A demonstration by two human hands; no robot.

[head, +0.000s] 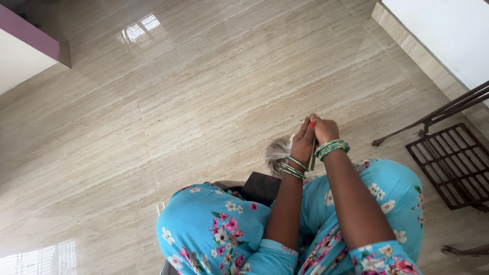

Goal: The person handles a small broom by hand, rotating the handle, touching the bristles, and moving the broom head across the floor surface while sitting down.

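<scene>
Blue floral-clad knees (214, 229) sat nearest; beyond them the left hand (303, 144) and right hand (325, 130) closed together around a slim greenish handle (311, 155) — its pale bristle tuft (277, 152) poking left above the polished floor (204, 102). Apparently gripping — steady hold needed.

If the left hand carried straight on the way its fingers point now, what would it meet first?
The left hand points up and away, fingers against the dark stick that both hands grip. Beyond that, only bare polished stone floor seems to lie ahead, though depth is hard to judge.
</scene>
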